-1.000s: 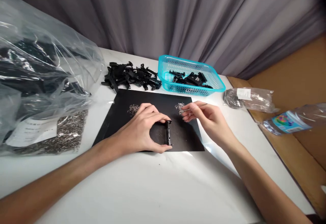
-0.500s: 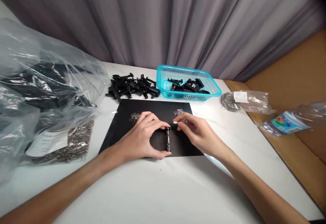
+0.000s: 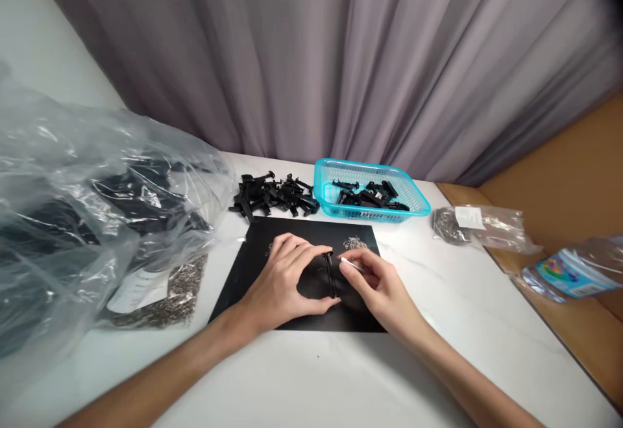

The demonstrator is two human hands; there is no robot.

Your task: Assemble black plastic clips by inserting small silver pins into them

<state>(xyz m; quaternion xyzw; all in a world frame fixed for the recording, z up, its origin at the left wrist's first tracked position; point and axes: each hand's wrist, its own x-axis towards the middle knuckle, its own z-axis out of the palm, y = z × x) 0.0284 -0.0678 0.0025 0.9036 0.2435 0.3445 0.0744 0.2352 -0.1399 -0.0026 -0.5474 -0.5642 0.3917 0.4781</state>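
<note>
Since a second ago, the right hand (image 3: 382, 285) has left the small metal pieces (image 3: 355, 243) and come in beside the upper end of the slender black part (image 3: 329, 275), its thumb and fingers pinched on a thin, pale-tipped tool (image 3: 346, 262). The left hand (image 3: 282, 278) holds that part by its two ends, thumb and fingers spread apart along its length, over the black mat (image 3: 238, 285). Beyond the mat, a heap of black parts (image 3: 277, 197) lies left of the blue basket (image 3: 418, 212), which holds similar ones.
</note>
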